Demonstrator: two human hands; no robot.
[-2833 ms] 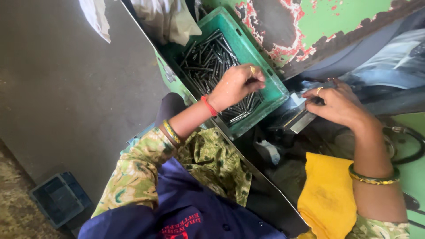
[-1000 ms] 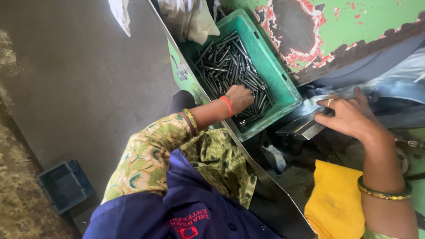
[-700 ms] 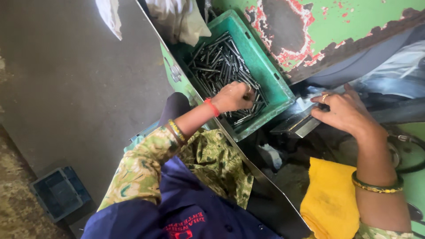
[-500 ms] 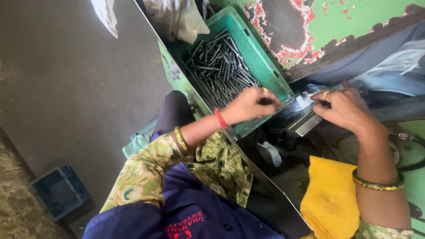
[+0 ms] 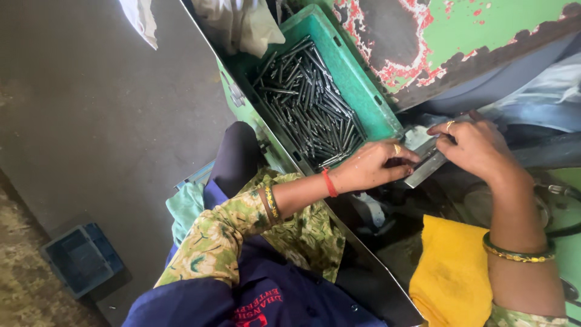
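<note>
Nearest the camera: a yellow cloth [image 5: 452, 271] at 5 o'clock, draped beside the right forearm; a blue crate [image 5: 80, 259] on the floor, well apart at 8 o'clock.

Left hand [image 5: 370, 166], at 3 o'clock from frame centre, red thread on the wrist, ring on one finger. Fingers drawn together, tips pinched at the edge of the metal fixture [image 5: 423, 158]; probably closed on one pin, but the pin itself is hidden under the fingertips, so I cannot tell for sure.

Right hand [image 5: 475, 145], just beside it, rests on the same fixture, fingers curled down over it; whether they clamp anything I cannot tell.

Farther, at 12 o'clock: green crate [image 5: 350, 66] holding a loose heap of dark steel pins [image 5: 308, 106], lying crisscross, just beside the left hand.

Handling, as judged: each pin slim, rigid, light singly, likely oily and slippery. Best pinched mid-length between thumb and forefinger. The full crate would be heavy.

Beyond: a green machine panel [image 5: 478, 36] with chipped paint.
</note>
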